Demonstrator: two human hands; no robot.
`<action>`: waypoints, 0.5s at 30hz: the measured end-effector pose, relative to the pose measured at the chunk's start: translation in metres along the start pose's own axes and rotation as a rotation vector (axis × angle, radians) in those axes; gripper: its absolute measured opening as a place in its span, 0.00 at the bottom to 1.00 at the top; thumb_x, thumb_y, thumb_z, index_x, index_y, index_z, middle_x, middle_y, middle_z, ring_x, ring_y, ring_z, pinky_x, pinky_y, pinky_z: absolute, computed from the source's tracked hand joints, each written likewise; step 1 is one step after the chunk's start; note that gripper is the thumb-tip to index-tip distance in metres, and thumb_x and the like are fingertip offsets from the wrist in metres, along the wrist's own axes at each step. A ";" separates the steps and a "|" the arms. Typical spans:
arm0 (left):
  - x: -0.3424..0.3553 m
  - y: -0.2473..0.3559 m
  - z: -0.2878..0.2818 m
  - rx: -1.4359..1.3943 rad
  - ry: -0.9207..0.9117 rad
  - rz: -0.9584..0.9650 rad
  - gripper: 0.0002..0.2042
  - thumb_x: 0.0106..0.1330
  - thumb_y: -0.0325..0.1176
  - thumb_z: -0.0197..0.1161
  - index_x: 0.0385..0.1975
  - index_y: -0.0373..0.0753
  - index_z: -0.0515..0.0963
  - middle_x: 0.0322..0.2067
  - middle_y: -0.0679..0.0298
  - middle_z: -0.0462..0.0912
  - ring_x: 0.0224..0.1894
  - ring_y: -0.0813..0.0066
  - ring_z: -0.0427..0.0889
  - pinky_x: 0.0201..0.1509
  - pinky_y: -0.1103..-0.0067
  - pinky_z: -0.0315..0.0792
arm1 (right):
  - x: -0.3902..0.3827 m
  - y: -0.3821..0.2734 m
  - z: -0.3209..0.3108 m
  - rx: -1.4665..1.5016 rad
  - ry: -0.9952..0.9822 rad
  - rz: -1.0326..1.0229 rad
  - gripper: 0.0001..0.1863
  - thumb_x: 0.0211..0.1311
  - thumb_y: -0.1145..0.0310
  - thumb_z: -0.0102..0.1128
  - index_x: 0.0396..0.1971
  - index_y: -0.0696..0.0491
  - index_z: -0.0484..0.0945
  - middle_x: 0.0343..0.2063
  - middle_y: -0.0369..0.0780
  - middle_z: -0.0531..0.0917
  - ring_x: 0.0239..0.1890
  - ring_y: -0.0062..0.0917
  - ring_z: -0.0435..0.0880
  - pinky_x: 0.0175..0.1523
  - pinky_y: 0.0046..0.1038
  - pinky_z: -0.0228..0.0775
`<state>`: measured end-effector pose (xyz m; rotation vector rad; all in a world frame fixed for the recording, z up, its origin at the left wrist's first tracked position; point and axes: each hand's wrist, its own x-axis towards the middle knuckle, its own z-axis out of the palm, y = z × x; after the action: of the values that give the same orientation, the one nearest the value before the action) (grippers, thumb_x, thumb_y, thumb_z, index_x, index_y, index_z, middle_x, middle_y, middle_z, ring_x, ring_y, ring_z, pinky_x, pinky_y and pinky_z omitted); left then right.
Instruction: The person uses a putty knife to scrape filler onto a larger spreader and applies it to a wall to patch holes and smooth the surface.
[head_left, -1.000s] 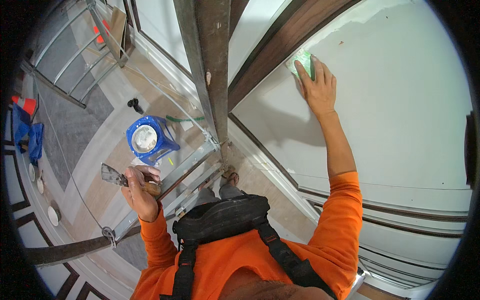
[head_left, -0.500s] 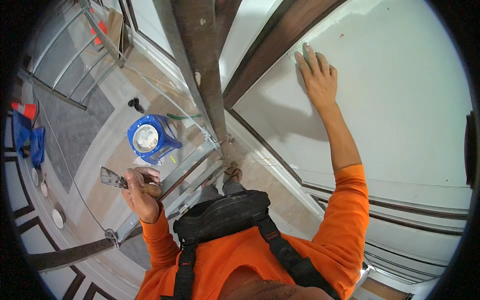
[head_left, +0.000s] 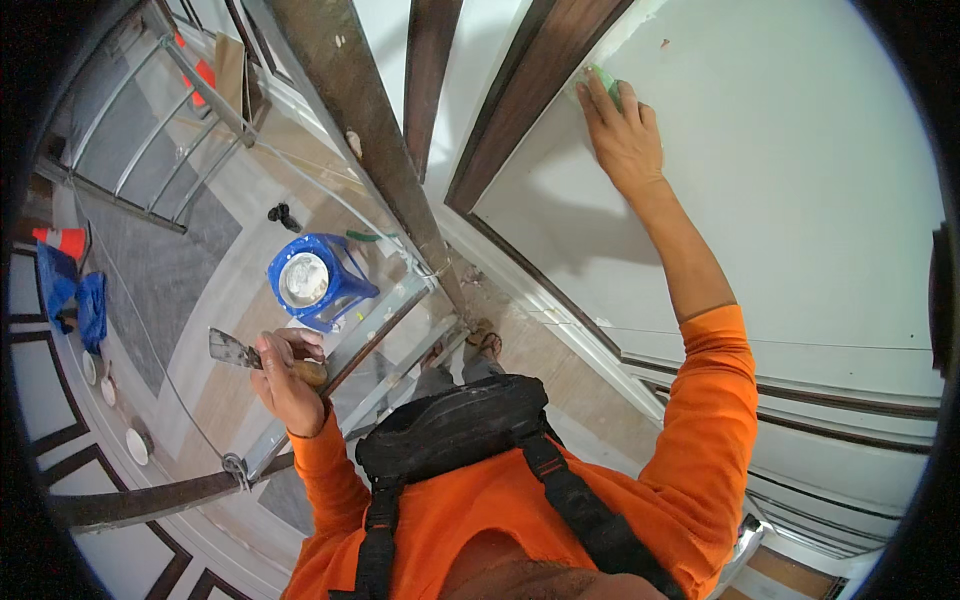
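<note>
Right Hand Puts Green Pad to the Panel's Edge as Scraper Waits in the Left

A green pad [head_left: 608, 83] sits against a white panel [head_left: 780, 200], just beside the dark wood frame [head_left: 543, 92] that borders it. Much of the pad is hidden beneath the fingers, so its long axis cannot be told. It lies at the fingertip end of the right hand [head_left: 630, 145], up and slightly left of the wrist, with the frame beyond it to the left. That hand has the pad in its grip, fingers stretched over it toward the frame.

The left hand [head_left: 290, 378], well apart and lower, is curled around a scraper [head_left: 236, 350] with a wooden handle. The tool's long axis runs crosswise through the fist, its blade out to the left and slightly up, away from the panel; the handle's butt points right. Of the two, the right hand is plainly the nearer to the frame.

Below, beyond the left hand, a blue stool [head_left: 345, 287] bears a round container [head_left: 303, 279] of white material, near a metal rail [head_left: 385, 315].
</note>
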<state>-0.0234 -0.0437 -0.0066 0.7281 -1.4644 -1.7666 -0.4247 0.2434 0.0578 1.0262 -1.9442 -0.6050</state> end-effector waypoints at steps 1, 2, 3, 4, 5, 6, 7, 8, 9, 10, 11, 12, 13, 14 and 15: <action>0.000 0.000 0.000 0.000 -0.007 -0.007 0.22 0.80 0.45 0.43 0.22 0.40 0.63 0.27 0.50 0.81 0.24 0.72 0.75 0.30 0.77 0.69 | -0.001 -0.004 0.001 -0.007 -0.016 0.017 0.25 0.57 0.70 0.59 0.58 0.47 0.79 0.66 0.29 0.70 0.59 0.32 0.70 0.46 0.28 0.65; 0.000 0.000 0.000 -0.001 -0.015 -0.015 0.22 0.80 0.46 0.43 0.22 0.40 0.63 0.27 0.50 0.81 0.25 0.72 0.75 0.31 0.78 0.69 | -0.001 -0.008 0.001 -0.015 -0.033 0.035 0.26 0.57 0.72 0.59 0.58 0.47 0.80 0.66 0.29 0.70 0.58 0.33 0.71 0.46 0.28 0.65; -0.001 0.001 -0.001 -0.005 -0.011 -0.035 0.22 0.80 0.46 0.44 0.22 0.41 0.63 0.27 0.50 0.81 0.24 0.73 0.74 0.30 0.78 0.68 | 0.001 -0.012 -0.001 -0.044 -0.059 0.036 0.25 0.57 0.72 0.60 0.57 0.48 0.80 0.66 0.31 0.70 0.58 0.33 0.71 0.45 0.28 0.65; -0.001 0.001 -0.002 -0.009 -0.008 -0.055 0.21 0.79 0.47 0.45 0.23 0.42 0.63 0.26 0.51 0.81 0.24 0.74 0.74 0.30 0.79 0.68 | 0.003 -0.015 -0.003 -0.075 -0.085 0.037 0.24 0.56 0.72 0.60 0.56 0.50 0.80 0.65 0.32 0.71 0.58 0.33 0.71 0.44 0.28 0.65; -0.002 0.001 -0.002 -0.013 -0.007 -0.075 0.21 0.79 0.47 0.46 0.23 0.43 0.62 0.26 0.51 0.81 0.24 0.74 0.73 0.29 0.80 0.67 | 0.004 -0.019 -0.006 -0.106 -0.112 0.039 0.23 0.56 0.71 0.61 0.55 0.51 0.81 0.65 0.33 0.71 0.57 0.34 0.71 0.43 0.28 0.65; -0.002 0.001 -0.002 -0.016 0.003 -0.064 0.21 0.79 0.47 0.46 0.23 0.43 0.62 0.26 0.51 0.81 0.24 0.74 0.73 0.29 0.80 0.67 | 0.009 -0.023 -0.011 -0.143 -0.183 0.025 0.23 0.56 0.71 0.61 0.54 0.52 0.81 0.64 0.33 0.71 0.57 0.34 0.71 0.42 0.28 0.65; -0.002 -0.001 -0.001 -0.018 0.012 -0.053 0.20 0.79 0.47 0.46 0.23 0.43 0.62 0.26 0.51 0.81 0.24 0.74 0.73 0.29 0.80 0.67 | 0.014 -0.028 -0.018 -0.181 -0.254 0.010 0.22 0.56 0.71 0.61 0.53 0.53 0.81 0.64 0.34 0.71 0.57 0.34 0.71 0.42 0.28 0.65; -0.002 -0.001 -0.001 -0.021 0.021 -0.042 0.20 0.79 0.47 0.46 0.23 0.43 0.62 0.26 0.50 0.81 0.24 0.74 0.73 0.29 0.80 0.67 | 0.015 -0.030 -0.024 -0.219 -0.325 -0.004 0.21 0.57 0.71 0.61 0.53 0.53 0.81 0.64 0.35 0.71 0.57 0.34 0.71 0.42 0.28 0.65; -0.003 -0.001 -0.002 -0.019 0.025 -0.037 0.21 0.79 0.47 0.46 0.23 0.43 0.62 0.26 0.51 0.81 0.24 0.74 0.73 0.29 0.80 0.67 | 0.015 -0.031 -0.029 -0.166 -0.349 0.006 0.21 0.56 0.71 0.62 0.52 0.52 0.81 0.63 0.35 0.72 0.57 0.34 0.71 0.43 0.29 0.66; -0.003 0.000 -0.002 -0.018 0.030 -0.033 0.21 0.79 0.47 0.46 0.23 0.43 0.62 0.26 0.51 0.81 0.24 0.74 0.73 0.29 0.80 0.67 | 0.014 -0.032 -0.035 -0.113 -0.372 0.016 0.21 0.56 0.70 0.62 0.52 0.51 0.82 0.63 0.35 0.72 0.57 0.34 0.71 0.44 0.29 0.66; -0.004 0.000 -0.003 -0.017 0.036 -0.029 0.21 0.79 0.47 0.46 0.23 0.43 0.62 0.26 0.51 0.81 0.25 0.74 0.73 0.30 0.80 0.67 | 0.013 -0.035 -0.040 -0.058 -0.395 0.026 0.21 0.56 0.70 0.63 0.52 0.50 0.82 0.63 0.35 0.72 0.57 0.34 0.71 0.45 0.30 0.67; -0.003 0.001 -0.003 -0.035 0.017 -0.017 0.21 0.79 0.46 0.45 0.23 0.42 0.62 0.26 0.51 0.81 0.25 0.74 0.73 0.30 0.79 0.67 | 0.010 -0.033 -0.045 0.053 -0.348 0.056 0.20 0.56 0.70 0.63 0.52 0.49 0.83 0.63 0.35 0.72 0.58 0.35 0.71 0.48 0.32 0.67; -0.003 0.000 -0.002 -0.055 -0.002 -0.010 0.21 0.79 0.46 0.45 0.23 0.42 0.62 0.26 0.51 0.80 0.25 0.73 0.73 0.31 0.79 0.67 | 0.002 -0.027 -0.050 0.164 -0.305 0.084 0.20 0.57 0.69 0.63 0.52 0.48 0.83 0.63 0.36 0.73 0.60 0.36 0.71 0.50 0.34 0.67; -0.003 0.000 -0.002 -0.074 -0.021 -0.003 0.21 0.79 0.46 0.44 0.22 0.42 0.62 0.26 0.51 0.80 0.26 0.73 0.73 0.31 0.79 0.67 | -0.004 -0.021 -0.052 0.275 -0.262 0.110 0.20 0.57 0.69 0.63 0.52 0.47 0.84 0.62 0.37 0.73 0.61 0.37 0.71 0.53 0.36 0.68; -0.003 0.001 -0.001 -0.075 -0.033 -0.007 0.21 0.80 0.46 0.44 0.23 0.42 0.62 0.26 0.51 0.80 0.26 0.73 0.73 0.32 0.78 0.67 | -0.008 -0.016 -0.052 0.291 -0.219 0.109 0.20 0.57 0.69 0.64 0.52 0.45 0.83 0.62 0.36 0.74 0.60 0.36 0.71 0.54 0.36 0.68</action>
<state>-0.0209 -0.0424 -0.0058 0.6699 -1.4100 -1.8367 -0.3718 0.2392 0.0704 1.0558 -2.3152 -0.3922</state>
